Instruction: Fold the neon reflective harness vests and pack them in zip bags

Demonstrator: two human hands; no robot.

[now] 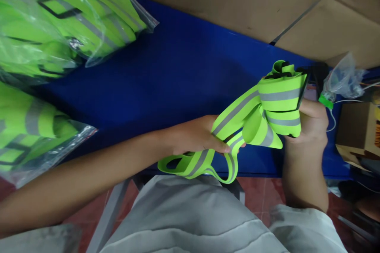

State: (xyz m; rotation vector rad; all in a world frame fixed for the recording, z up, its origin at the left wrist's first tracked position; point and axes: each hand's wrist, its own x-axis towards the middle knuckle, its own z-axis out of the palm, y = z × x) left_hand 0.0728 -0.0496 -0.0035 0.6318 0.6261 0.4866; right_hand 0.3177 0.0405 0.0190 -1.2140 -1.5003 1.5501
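A neon yellow-green reflective strap (280, 95) with grey stripes stretches between my two hands above the blue table. Its right part is wound into a thick roll with black edges and dark pieces at the top. My right hand (314, 120) grips this roll from the right; most of its fingers are hidden behind it. My left hand (198, 136) is closed on the flat lengths of the strap, thumb on top. Loose loops of it hang below my left hand, over the table's front edge and near my lap.
Clear plastic bags (89, 19) of similar yellow-green straps lie at the left on the blue table (178, 67). Large brown cardboard (225, 0) borders the back. On the right are a green-capped clear plastic piece (326, 101), cables and an open cardboard box (353, 126).
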